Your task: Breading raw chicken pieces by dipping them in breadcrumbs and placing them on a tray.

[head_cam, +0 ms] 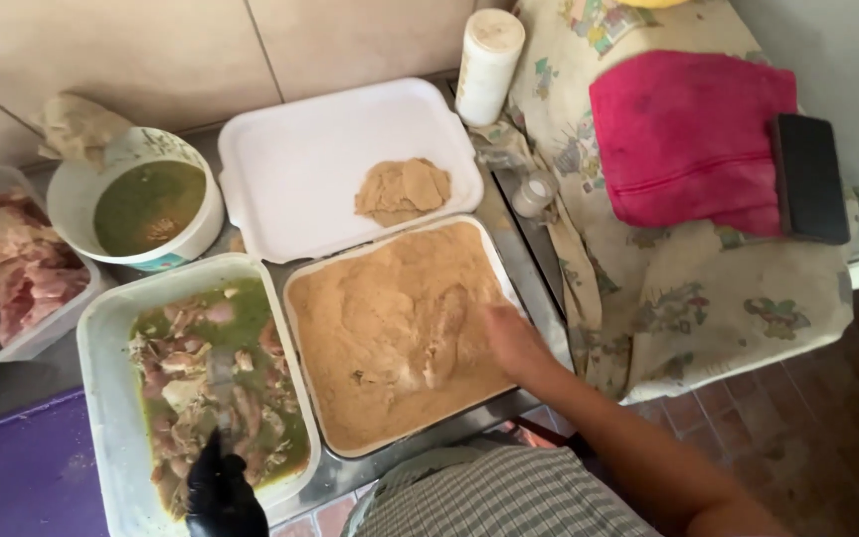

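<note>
My right hand (511,338), bare and dusted with crumbs, rests on the breadcrumbs in a white foam tray (302,328), touching a crumb-coated piece of meat (442,333). My left hand (219,492) wears a black glove and reaches into a plastic tub (101,398) of meat pieces in green marinade, its fingers closed around something I cannot make out. One breaded piece (402,189) lies on the open foam lid (290,169) behind.
A white bowl (72,199) of green liquid stands at back left. A clear container of raw meat (2,268) is at far left. A white bottle (487,65), a small jar (534,192), a pink towel (688,134) and a dark phone (809,179) lie at right.
</note>
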